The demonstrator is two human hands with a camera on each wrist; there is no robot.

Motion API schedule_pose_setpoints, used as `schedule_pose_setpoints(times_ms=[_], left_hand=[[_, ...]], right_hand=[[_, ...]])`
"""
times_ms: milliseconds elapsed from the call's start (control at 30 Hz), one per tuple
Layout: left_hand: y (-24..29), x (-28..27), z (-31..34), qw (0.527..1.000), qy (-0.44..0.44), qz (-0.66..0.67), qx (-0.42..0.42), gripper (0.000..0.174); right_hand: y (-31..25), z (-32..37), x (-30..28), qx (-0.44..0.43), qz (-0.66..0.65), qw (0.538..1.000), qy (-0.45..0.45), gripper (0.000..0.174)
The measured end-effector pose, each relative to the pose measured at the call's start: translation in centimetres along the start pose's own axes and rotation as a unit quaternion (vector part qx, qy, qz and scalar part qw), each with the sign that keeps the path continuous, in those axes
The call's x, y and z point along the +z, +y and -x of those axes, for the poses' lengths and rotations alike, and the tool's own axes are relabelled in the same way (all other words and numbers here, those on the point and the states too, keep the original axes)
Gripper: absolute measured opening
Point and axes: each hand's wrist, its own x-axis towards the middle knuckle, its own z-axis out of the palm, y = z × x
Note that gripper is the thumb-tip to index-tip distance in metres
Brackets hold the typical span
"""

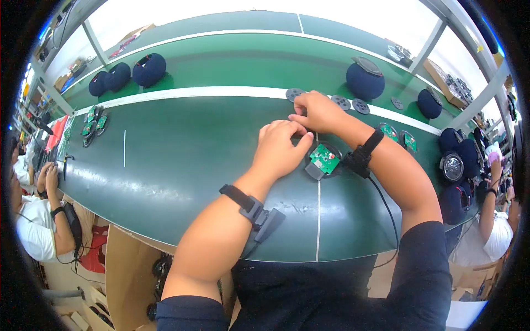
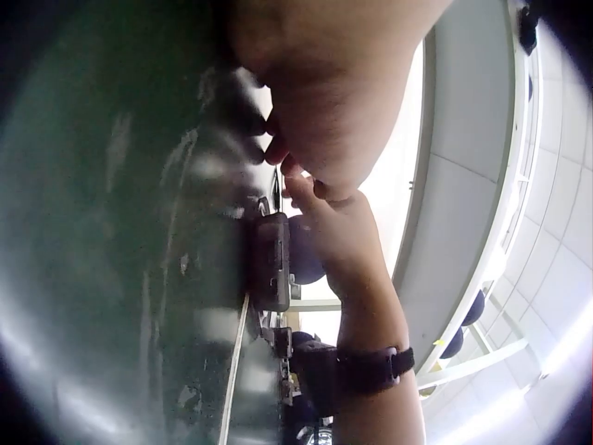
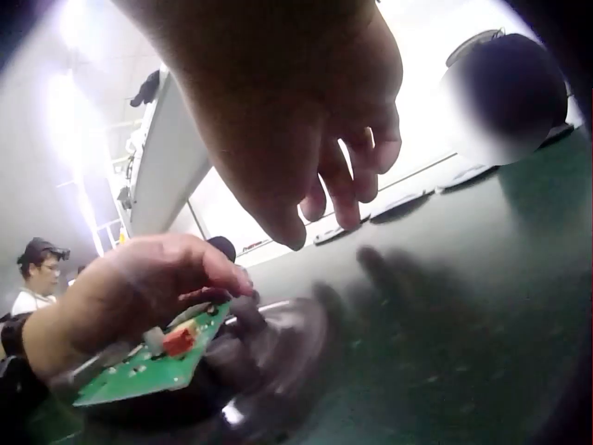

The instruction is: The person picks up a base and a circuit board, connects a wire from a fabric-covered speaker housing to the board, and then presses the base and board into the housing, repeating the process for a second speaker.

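A green circuit board (image 1: 324, 159) sits on a round black part with a grey block at its near side, on the dark green table. My left hand (image 1: 280, 146) is bent beside it, its fingertips right at the part's far left edge. In the right wrist view those fingertips overlap a dark piece behind the board; I cannot tell whether they grip it. My right hand (image 3: 324, 139) hovers over the table beyond the board, fingers loosely bent, nothing between them. Dark perforated discs (image 1: 341, 102) lie along the white strip close to that hand.
More boards on black parts lie at right (image 1: 409, 142) and far left (image 1: 88, 128). Dark blue round speakers (image 1: 365, 80) stand on the green surface behind and crowd the right end. Metal posts (image 1: 428, 47) frame the bench. People work at both sides.
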Motion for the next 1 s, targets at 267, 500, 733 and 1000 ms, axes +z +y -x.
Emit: schedule_pose_setpoints(times_ms=[267, 500, 733, 1000], left_hand=[[-0.1, 0.5, 0.0, 1.000, 0.003, 0.010, -0.007, 0.024], [0.1, 0.1, -0.1, 0.999, -0.009, 0.031, -0.016, 0.025], [0.3, -0.4, 0.1, 0.999, -0.044, -0.011, 0.023, 0.027], [2.2, -2.5, 0.7, 0.970, -0.222, -0.068, 0.070, 0.070]], right_hand=[[0.0, 0.6, 1.0, -0.016, 0.063, 0.992, 0.104, 0.033], [-0.2, 5.7, -1.1, -0.005, -0.007, 0.996, 0.084, 0.027], [0.8, 14.9, -3.4, 0.065, 0.001, 0.975, 0.211, 0.030], [9.7, 21.6, -4.7, 0.367, 0.052, 0.903, 0.218, 0.088]])
